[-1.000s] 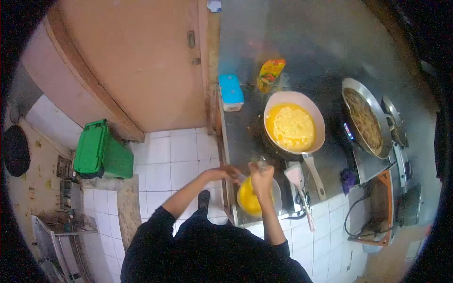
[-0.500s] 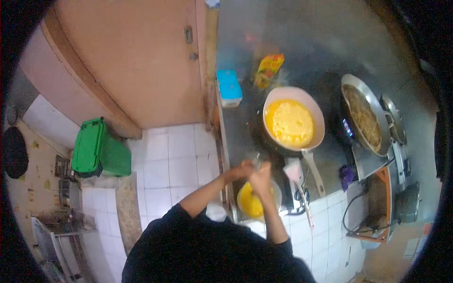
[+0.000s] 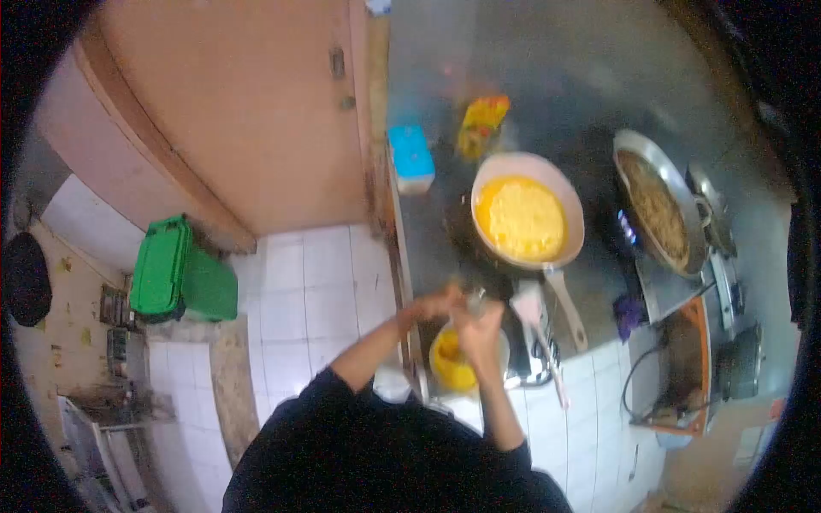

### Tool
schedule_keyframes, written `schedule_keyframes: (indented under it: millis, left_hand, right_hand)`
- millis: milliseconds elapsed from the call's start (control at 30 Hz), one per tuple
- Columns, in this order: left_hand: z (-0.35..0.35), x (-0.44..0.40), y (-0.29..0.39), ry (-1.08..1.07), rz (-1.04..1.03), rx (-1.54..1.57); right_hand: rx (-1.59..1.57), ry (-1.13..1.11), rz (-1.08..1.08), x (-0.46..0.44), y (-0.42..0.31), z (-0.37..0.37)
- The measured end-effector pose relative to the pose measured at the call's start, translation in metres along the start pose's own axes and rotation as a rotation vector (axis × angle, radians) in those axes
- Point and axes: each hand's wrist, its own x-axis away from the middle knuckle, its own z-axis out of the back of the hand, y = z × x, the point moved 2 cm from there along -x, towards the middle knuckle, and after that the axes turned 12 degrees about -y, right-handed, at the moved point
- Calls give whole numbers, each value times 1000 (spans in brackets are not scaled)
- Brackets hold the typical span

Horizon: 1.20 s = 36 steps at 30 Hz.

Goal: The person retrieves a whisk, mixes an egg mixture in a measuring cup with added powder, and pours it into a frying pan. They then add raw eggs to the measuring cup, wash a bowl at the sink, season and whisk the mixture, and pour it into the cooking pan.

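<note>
Currently, both hands are together over the near end of the table [image 3: 428, 239], just beyond a pale bowl [image 3: 505, 357] of yellow liquid [image 3: 451, 374]. Right hand [image 3: 481, 327]: fingers closed around a shiny utensil [image 3: 475, 299], its type unclear through blur. Left hand [image 3: 439, 303]: close against the right; cannot tell whether it grips anything. Bowl sits at the table edge, partly covered by the right hand and forearm. Beyond it, a frying pan [image 3: 568, 190] contains a yellow, lumpy-looking mass [image 3: 523, 221], handle pointing towards the near edge. A pink spatula [image 3: 530, 308] lies between bowl and pan handle, its shaft reaching past the edge. Blue-lidded tub [image 3: 411, 152] and yellow packet [image 3: 483, 124] stand farther back. At right, a second pan [image 3: 652, 152] holds brown food [image 3: 657, 209].
</note>
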Motion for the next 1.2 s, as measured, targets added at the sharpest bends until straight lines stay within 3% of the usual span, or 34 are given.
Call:
schedule_keyframes:
  millis: [33, 67, 100, 167, 233, 267, 300, 333, 367, 433, 467, 500, 567, 600, 633, 700, 733, 767, 833, 867, 900, 967, 1033, 1067, 1100, 1133, 1200]
  left_hand:
    - [-4, -1, -10, -51, -148, 122]
    - [18, -15, -37, 89, -126, -310]
    - [12, -11, -25, 87, -128, -315]
    - [-3, -1, 9, 135, 38, -226]
    - [23, -16, -53, -144, -7, 22]
    - [23, -20, -47, -40, -98, -89]
    - [31, -24, -55, -68, -203, -320]
    - [31, -25, -49, -67, -317, -546]
    - [37, -26, -41, -70, -324, -558]
    - [19, -16, -19, -108, -119, -429]
    - [14, -14, -18, -117, -46, -382]
    - [15, -15, -23, -14, -73, -324]
    - [18, -17, -25, 91, -104, -266]
    - [23, -21, -8, 11, 115, -331]
    - [27, -23, -25, -26, 40, -316]
    - [35, -25, -66, -61, -19, -287]
    - [42, -33, -73, 38, -129, -278]
    - [38, -28, -55, 7, -77, -350]
    - [17, -13, -5, -24, -31, -434]
    - [-5, -4, 19, -82, -81, -598]
    - [0, -6, 6, -38, -154, -511]
    - [12, -10, -22, 35, -311, -347]
    - [3, -9, 2, 172, 7, -466]
    - [0, -12, 28, -137, 1, -654]
    - [3, -16, 19, -143, -3, -658]
    - [6, -22, 13, -48, -207, -703]
    - [10, -19, -9, 155, -58, -360]
  right_hand:
    - [-81, 117, -6, 2, -32, 3]
    - [-200, 205, 21, 7, -11, 8]
    - [-324, 293, 53, 10, 17, 10]
    - [-151, 192, 57, 1, 41, -1]
    - [19, 86, 9, 6, 29, -1]
    - [-57, 139, 55, -1, -9, 10]
    - [-129, 190, 90, 0, -28, 17]
    - [-184, 294, 29, 2, 2, 16]
    - [-183, 297, 43, 0, 27, 14]
    - [5, 115, -13, 1, 22, -1]
    - [-96, 100, 63, 0, 8, 0]
    - [-98, 100, 57, 3, 12, 4]
    - [-152, 361, 88, 11, 26, 21]
    - [-118, 270, 115, 12, 61, 14]
    - [233, 199, 102, 10, 46, 13]
    - [-148, 25, -34, 3, 2, 17]
    - [-159, 72, -8, 5, -25, 25]
    - [-157, 72, -8, 11, -13, 24]
    - [14, 322, 69, 14, 37, 17]
    - [183, 154, -9, 10, 66, 14]
    - [184, 152, 3, 4, 42, 16]
    - [-172, 120, 49, 10, -21, 14]
    - [-201, 245, 111, 17, 6, 24]
    - [-76, 250, 102, 13, 55, 17]
    - [55, 259, 71, 17, 82, 15]
    - [-72, 211, 74, 17, 55, 14]
    - [-153, 235, 69, 26, 7, 21]
